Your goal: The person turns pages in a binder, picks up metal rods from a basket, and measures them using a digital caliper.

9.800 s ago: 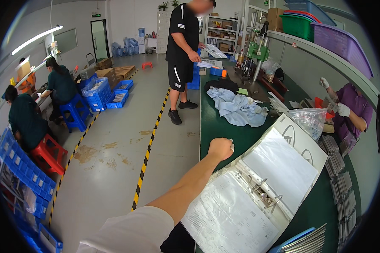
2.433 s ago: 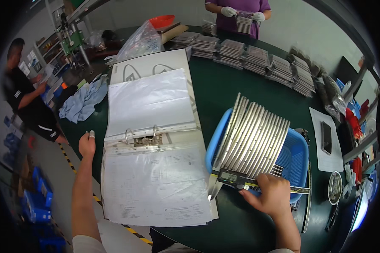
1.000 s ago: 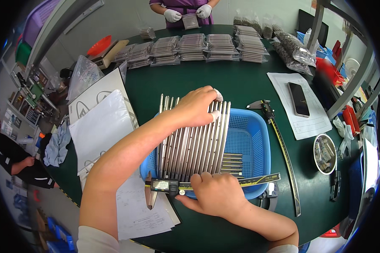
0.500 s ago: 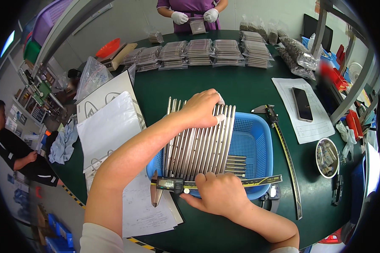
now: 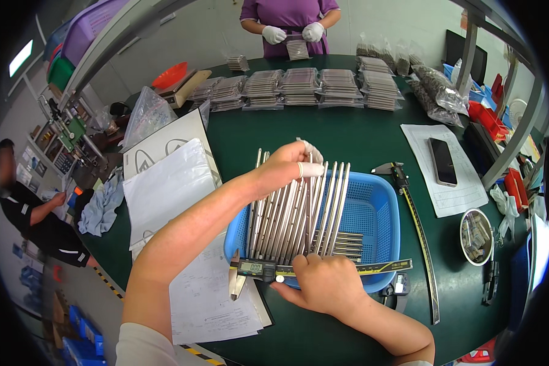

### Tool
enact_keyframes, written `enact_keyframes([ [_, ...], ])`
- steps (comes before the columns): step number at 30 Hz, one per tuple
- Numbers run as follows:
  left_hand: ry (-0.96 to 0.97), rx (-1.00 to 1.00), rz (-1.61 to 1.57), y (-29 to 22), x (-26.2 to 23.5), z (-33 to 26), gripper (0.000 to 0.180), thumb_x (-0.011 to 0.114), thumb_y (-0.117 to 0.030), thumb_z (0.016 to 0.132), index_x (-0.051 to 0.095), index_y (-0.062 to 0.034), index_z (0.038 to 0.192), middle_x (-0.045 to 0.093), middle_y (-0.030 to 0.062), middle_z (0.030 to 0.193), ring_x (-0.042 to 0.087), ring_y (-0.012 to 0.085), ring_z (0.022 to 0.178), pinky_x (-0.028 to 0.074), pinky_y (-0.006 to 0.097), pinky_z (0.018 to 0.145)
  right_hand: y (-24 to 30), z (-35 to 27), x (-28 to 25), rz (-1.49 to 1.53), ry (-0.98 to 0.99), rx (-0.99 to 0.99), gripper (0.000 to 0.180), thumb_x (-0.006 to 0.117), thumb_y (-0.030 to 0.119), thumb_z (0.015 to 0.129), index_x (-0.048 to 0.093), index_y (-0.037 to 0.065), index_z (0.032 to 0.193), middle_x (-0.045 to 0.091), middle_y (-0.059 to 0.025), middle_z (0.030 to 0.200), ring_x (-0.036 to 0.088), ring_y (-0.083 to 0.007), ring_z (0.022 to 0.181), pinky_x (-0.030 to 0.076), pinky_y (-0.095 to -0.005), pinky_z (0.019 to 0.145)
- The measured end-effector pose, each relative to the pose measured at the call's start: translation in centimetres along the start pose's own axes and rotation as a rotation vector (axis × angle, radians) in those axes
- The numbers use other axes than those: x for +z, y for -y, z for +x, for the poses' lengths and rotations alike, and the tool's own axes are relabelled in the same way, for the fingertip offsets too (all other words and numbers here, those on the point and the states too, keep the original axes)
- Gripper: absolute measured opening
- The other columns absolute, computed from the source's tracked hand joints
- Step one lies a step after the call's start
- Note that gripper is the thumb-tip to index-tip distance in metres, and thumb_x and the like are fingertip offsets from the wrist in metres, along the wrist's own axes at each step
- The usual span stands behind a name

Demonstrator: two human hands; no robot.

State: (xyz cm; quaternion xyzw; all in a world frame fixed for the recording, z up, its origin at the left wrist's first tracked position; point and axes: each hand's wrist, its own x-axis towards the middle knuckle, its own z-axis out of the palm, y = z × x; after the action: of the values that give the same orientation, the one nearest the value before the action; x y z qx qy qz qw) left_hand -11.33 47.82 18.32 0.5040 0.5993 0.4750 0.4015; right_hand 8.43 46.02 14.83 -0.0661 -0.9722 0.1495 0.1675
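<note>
Green table (image 5: 360, 137), workshop. Left hand (image 5: 287, 168) pinches the far ends of steel bars (image 5: 293, 210) leaning in a blue basket (image 5: 375, 213) near the front edge. Right hand (image 5: 323, 283) grips a caliper (image 5: 299, 268) across the basket's front rim. Best measured square, bars steadied. Binder (image 5: 177, 207) crowds left; open table behind.

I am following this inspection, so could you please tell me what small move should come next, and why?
Probably lift one metal strip clear: the left hand grips the strips' far ends in the blue basket, while the right hand holds the digital caliper along the near rim.
</note>
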Motion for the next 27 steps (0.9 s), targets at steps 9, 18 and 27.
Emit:
enact_keyframes([
  [9,0.381,-0.151,0.114,2.2,-0.5,-3.8,0.019,0.060,-0.010,0.071,0.059,-0.0012,0.088,0.059,0.0048,0.084,0.054,0.0105,0.077,0.043,0.023,0.068,0.6,0.8,-0.1,-0.081,0.028,-0.005,0.045,0.055,0.048,0.069,0.046,0.006,0.055,0.050,-0.0076,0.048,0.052,-0.0230,0.040,0.042,-0.0318,0.037],
  [18,0.480,-0.202,0.115,4.0,1.3,-3.7,0.011,0.056,-0.013,0.073,0.054,-0.0032,0.078,0.056,0.0026,0.058,0.048,0.0068,0.046,0.035,0.020,0.040,3.0,0.7,-1.5,-0.176,0.116,0.135,0.033,0.056,0.041,0.070,0.055,0.008,0.074,0.056,-0.0141,0.061,0.054,-0.0336,0.056,0.043,-0.0413,0.050],
  [27,-0.191,0.201,-0.338,3.6,-2.9,-7.2,0.014,0.051,-0.019,0.080,0.048,-0.0074,0.072,0.046,-0.0005,0.053,0.042,0.0067,0.043,0.033,0.020,0.038,1.6,-1.3,-1.2,-0.261,-0.164,-0.154,0.033,0.061,0.044,0.067,0.057,0.012,0.073,0.054,-0.0085,0.057,0.052,-0.0295,0.048,0.040,-0.0387,0.043],
])
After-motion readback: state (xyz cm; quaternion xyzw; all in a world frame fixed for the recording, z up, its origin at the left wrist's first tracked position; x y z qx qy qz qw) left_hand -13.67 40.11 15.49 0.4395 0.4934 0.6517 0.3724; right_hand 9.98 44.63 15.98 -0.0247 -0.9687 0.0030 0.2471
